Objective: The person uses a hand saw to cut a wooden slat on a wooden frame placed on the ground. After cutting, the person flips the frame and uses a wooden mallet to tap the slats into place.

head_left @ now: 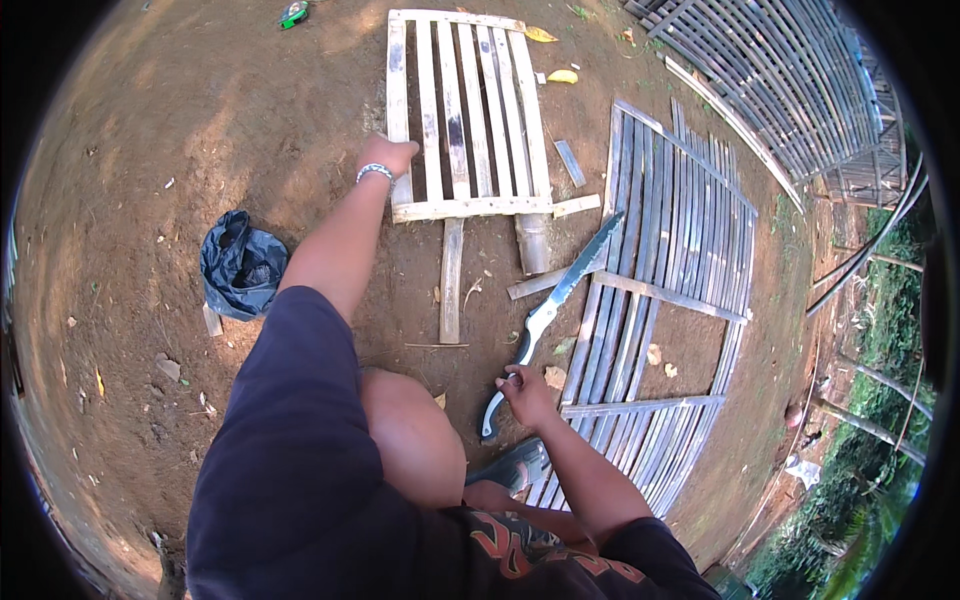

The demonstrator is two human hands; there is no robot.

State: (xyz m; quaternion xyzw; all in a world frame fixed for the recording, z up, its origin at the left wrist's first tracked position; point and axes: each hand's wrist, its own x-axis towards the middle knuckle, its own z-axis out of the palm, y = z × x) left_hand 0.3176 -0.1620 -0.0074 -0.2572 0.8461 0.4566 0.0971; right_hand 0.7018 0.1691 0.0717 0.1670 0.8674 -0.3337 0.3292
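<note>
A small pale slatted bamboo panel (470, 208) lies on the ground ahead of me, with gaps between its upright slats. My left hand (388, 157), with a braided bracelet at the wrist, is closed around the panel's left edge slat. In my right hand (528, 396) is the black-and-white handle of a pruning saw (541, 318). Its long blade points up and away to the right, its tip overlapping the edge of a larger, greyish bamboo panel (655, 292). A bamboo piece (533, 245) and a flat strip (452, 290) stick out from under the pale panel's near edge.
A black plastic bag (243, 265) sits left of my arm. Far off lies a green tape measure (294, 14). Another slatted bamboo panel (770, 75) stands at the far right. Short offcuts (569, 163) and leaves (562, 76) are scattered on the dirt. My shoe (512, 467) is beside the larger panel.
</note>
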